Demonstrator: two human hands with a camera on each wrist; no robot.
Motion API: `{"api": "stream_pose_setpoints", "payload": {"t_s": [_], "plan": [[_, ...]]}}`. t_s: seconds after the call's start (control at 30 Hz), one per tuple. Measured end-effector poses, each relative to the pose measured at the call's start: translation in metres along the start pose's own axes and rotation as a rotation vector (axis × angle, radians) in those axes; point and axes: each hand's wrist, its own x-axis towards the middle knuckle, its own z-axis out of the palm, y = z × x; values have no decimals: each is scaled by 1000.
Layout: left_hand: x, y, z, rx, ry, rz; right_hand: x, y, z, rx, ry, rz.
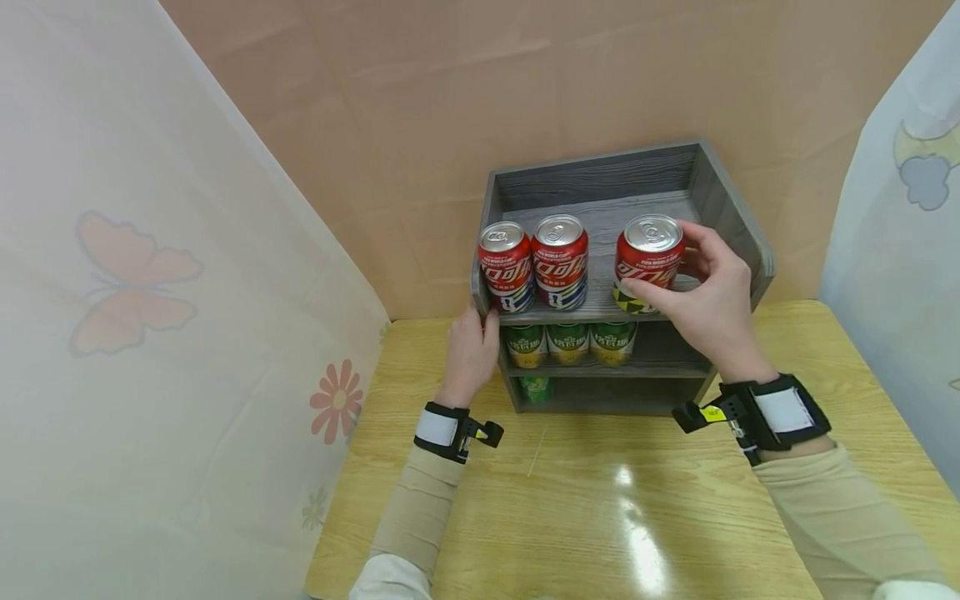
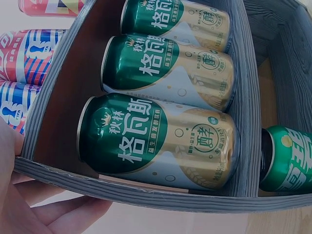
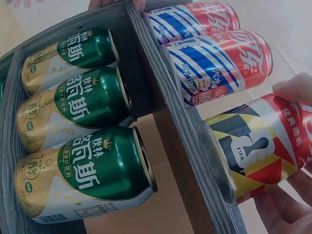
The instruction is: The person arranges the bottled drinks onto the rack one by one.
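Observation:
My right hand (image 1: 712, 300) grips a red soda can (image 1: 649, 265) at the right part of the grey wooden shelf's (image 1: 600, 218) top tier. In the right wrist view the can's bottom rim is right at the board's front edge, and its yellow and black print (image 3: 248, 146) shows. Two more red cans (image 1: 507, 267) (image 1: 560, 262) stand side by side at the top tier's left end. My left hand (image 1: 471, 350) holds the shelf's left side near the top board, thumb in front; in the left wrist view its fingers (image 2: 73, 214) lie along the outside of the side panel.
Green and gold cans (image 1: 568, 343) stand in a row on the middle tier, toward the left. A green can (image 1: 536, 389) stands on the bottom tier at the left. The shelf sits on a wooden table (image 1: 555, 500), against a tan backdrop (image 1: 420, 150), with pale printed curtains (image 1: 187, 400) at both sides.

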Motion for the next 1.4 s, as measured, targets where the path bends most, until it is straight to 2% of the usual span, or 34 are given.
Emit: {"api": "stream_pose_setpoints", "payload": {"t_s": [0.47,0.73,1.03,1.4], "plan": [[0,0,0,9,7,1,6,5,11,-3,-10,-5],[-1,-1,0,5,11,0,12,1,20,-3,-53,32],[-1,0,1,9,10,-7,16,7,29,18,-50,31],[-1,0,0,-14,-3,-11,14,5,28,22,-70,21]]}}
